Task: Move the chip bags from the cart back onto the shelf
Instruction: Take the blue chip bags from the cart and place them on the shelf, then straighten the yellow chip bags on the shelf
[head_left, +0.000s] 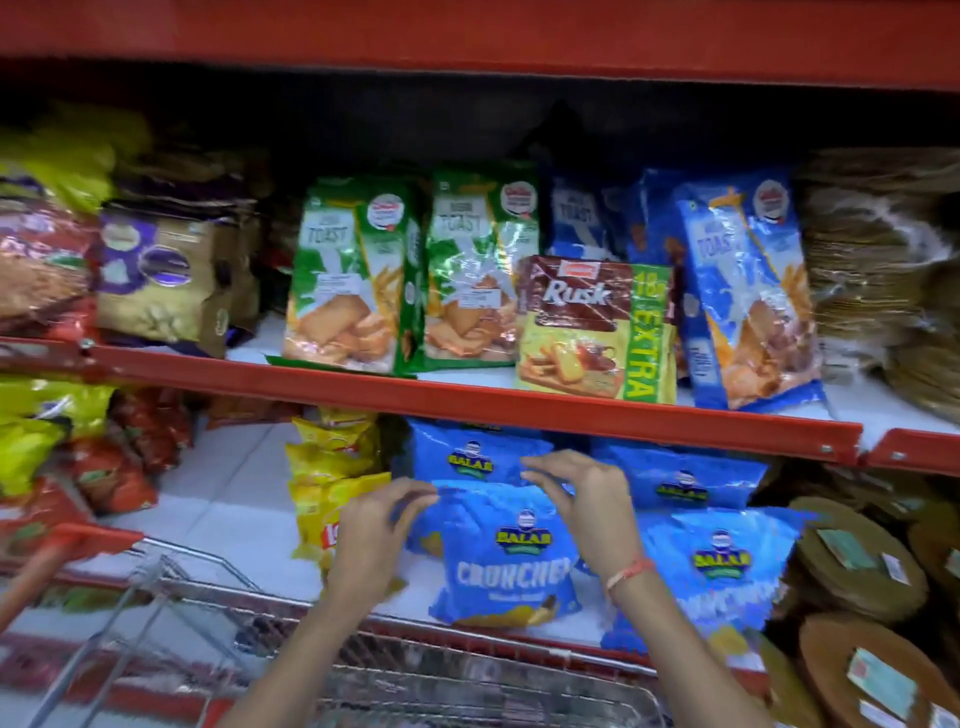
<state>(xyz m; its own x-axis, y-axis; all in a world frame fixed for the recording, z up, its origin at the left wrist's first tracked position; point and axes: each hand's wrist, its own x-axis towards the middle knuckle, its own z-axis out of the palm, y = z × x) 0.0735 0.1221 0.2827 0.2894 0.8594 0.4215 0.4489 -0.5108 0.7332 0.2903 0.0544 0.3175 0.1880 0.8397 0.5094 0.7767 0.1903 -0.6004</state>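
Note:
A blue chip bag (506, 566) stands upright at the front of the lower shelf (228, 499), in front of other blue chip bags (478, 452). My left hand (376, 530) pinches its top left corner. My right hand (587, 499) rests against its top right corner, fingers curled and slightly apart, with nothing between the tips. More blue bags (722, 561) lean to the right. The wire cart (457, 680) sits just below my forearms; its inside is mostly hidden and blurred.
Yellow chip bags (332, 467) stand left of the blue ones, with bare white shelf further left. Red and yellow-green bags (124, 467) fill the far left. Toast and rusk packs (592, 332) line the upper shelf. Round brown stacks (857, 571) crowd the right.

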